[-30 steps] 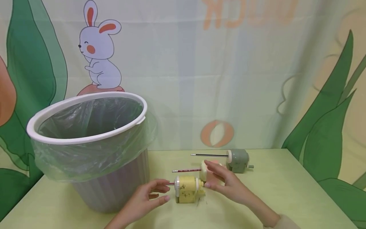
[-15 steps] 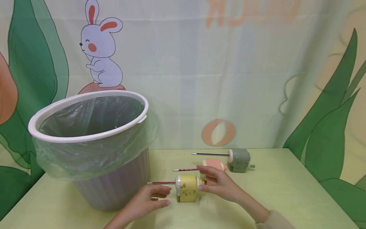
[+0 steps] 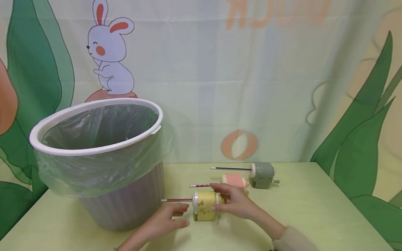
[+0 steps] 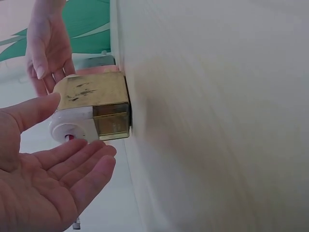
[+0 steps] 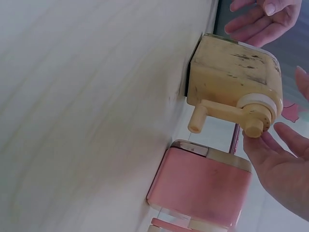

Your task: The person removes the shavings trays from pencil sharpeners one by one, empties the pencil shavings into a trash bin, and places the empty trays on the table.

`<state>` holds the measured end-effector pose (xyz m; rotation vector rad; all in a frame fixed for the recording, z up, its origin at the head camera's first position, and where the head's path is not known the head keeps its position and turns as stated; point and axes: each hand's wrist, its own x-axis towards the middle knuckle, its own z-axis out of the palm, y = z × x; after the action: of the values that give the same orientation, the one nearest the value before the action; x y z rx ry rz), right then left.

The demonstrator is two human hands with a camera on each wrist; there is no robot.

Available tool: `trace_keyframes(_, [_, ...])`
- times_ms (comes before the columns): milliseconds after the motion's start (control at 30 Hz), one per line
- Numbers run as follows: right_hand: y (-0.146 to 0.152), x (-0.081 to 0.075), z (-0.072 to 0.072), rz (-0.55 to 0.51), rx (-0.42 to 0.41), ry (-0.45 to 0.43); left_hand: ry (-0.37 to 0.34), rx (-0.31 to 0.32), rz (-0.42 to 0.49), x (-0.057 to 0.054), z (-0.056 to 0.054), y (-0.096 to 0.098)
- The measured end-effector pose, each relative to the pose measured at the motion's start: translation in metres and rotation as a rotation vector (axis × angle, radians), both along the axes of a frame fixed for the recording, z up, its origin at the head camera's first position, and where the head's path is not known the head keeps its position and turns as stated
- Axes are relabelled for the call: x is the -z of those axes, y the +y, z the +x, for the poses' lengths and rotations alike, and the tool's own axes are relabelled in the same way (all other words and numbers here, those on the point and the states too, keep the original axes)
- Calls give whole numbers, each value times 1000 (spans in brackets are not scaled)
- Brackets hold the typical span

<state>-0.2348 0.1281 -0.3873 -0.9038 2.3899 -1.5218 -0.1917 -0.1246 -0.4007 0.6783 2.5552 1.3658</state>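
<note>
The yellow hand-crank pencil sharpener point(image 3: 205, 207) stands on the table point(image 3: 301, 205), at two o'clock from the left hand point(image 3: 164, 220) and nine o'clock from the nearer right hand point(image 3: 236, 203). Its long axis, with the red pencil point(image 3: 178, 200), runs nine to three o'clock. Both hands are relaxed, grasping nothing; whether the right touches the crank point(image 5: 221, 111) is unclear.

Yellow sharpener point(image 3: 205, 206) with dark smudges, pink sharpener point(image 3: 235, 180), grey-green sharpener point(image 3: 263, 174); red pencil point(image 3: 179, 200), black pencil point(image 3: 232, 169); grey bin point(image 3: 125, 212), white rim point(image 3: 78, 152), greenish liner point(image 3: 94, 177); pale yellow-green desk point(image 3: 301, 198).
</note>
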Motion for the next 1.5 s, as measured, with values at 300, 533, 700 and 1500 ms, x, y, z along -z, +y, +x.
trace_keyframes(300, [-6,5,-4,40,-14,-5,-39,46,-55,6,-5,3])
trace_keyframes(533, [-9,6,-6,85,6,29,-87,56,-53,8,-7,9])
trace_keyframes(700, [-11,4,-7,119,22,74,-97,64,-41,9,-11,12])
trace_keyframes(1500, [-11,2,0,163,89,171,-150,45,34,15,-15,19])
